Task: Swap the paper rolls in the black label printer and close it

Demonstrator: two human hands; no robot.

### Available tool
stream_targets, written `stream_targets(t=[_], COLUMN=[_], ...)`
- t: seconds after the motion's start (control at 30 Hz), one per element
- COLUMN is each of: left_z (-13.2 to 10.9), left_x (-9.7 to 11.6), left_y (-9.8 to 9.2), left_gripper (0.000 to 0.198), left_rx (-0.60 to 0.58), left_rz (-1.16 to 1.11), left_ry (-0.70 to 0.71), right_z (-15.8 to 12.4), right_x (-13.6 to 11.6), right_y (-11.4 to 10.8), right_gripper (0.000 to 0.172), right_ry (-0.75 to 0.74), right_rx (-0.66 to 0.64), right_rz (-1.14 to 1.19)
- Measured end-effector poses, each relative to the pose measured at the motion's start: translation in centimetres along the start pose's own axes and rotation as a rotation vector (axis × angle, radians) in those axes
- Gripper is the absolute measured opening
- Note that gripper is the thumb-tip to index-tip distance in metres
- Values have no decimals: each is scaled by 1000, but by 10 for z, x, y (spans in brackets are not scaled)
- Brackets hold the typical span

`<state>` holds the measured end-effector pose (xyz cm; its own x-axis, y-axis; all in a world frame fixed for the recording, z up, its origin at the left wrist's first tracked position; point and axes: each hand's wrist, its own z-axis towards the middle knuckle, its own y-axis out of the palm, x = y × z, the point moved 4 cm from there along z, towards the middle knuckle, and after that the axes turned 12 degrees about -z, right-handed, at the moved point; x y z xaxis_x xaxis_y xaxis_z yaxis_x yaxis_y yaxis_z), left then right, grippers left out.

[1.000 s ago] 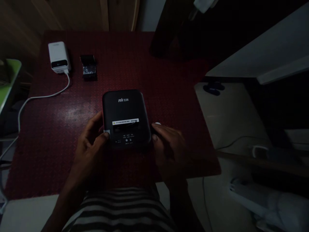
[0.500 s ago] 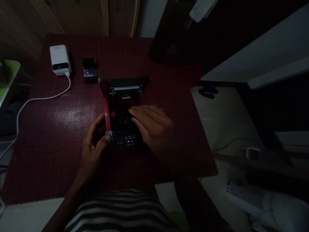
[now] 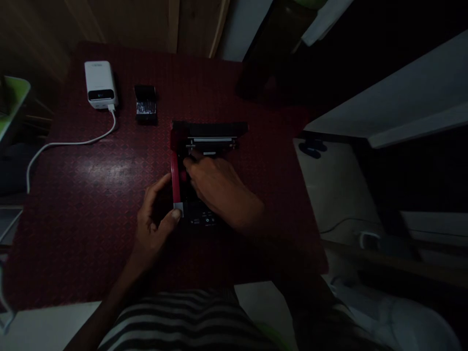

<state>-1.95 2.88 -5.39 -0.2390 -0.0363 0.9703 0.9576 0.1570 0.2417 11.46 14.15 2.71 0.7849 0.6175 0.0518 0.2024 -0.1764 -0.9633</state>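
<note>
A small black and red machine with its lid raised, looking like a label printer [image 3: 175, 180], stands on the dark red table. My left hand [image 3: 155, 224] grips its left side, the thumb on the grey front corner and the fingers against the red side wall. My right hand [image 3: 219, 187] reaches over the front panel into the open body. Its fingers are bent down near the inner left side, below the lid [image 3: 215, 129]. The fingertips are hidden in the dark inside, so anything pinched there does not show.
Behind on the left are a white power bank [image 3: 99, 80] with a white cable [image 3: 73, 144] and a small black piece with shiny film [image 3: 146, 105]. A dark cylindrical container [image 3: 270, 48] rises at the back right. The table's right edge borders the floor, where dark slippers [image 3: 312, 147] lie.
My right hand has moved left and deeper into the machine, its fingers now bent down. My left hand keeps its grip. The whole view has shifted slightly.
</note>
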Motion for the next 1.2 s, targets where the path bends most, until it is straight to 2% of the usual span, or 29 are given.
stream_targets(t=[0.13,0.3,0.43,0.6,0.7,0.8,0.87,0.97,1.03,1.1,1.13,1.2], left_z=[0,1,3,3,3,3,3,2,2,3,4,5], left_x=[3,1,0,-1,-1,-1,-2,-3,-3,-1,0,2], left_y=[1,2,3,2,2,2,2,1,0,1,2,4], left_gripper=[60,59,57,58,58,56,56,58,58,57,57,57], left_rx=[17,9,-5,13,22,14,11,38,52,58,60,60], left_rz=[14,-2,-22,-14,-15,-24,-29,-22,-7,9,17,24], left_ry=[-22,-7,31,25,21,37,33,6,2,19,26,30], right_z=[0,0,-2,-11,-32,-68,-93,-109,-104,-87,-76,-52], right_x=[2,-2,-6,-8,-6,11,36,87,120,144,152,157], right_y=[3,-2,-12,-15,-16,-23,-25,-6,20,52,69,98], right_gripper=[39,36,41,32,28,21,19,27,21,26,29,32], right_ry=[42,108,85,76,53,43,104,309,420,472,500,528], right_rx=[55,62,50,98,224,508,699,868,978,1048,1035,930], right_rz=[1,-3,-4,3,15,182,363,608,718,830,884,935])
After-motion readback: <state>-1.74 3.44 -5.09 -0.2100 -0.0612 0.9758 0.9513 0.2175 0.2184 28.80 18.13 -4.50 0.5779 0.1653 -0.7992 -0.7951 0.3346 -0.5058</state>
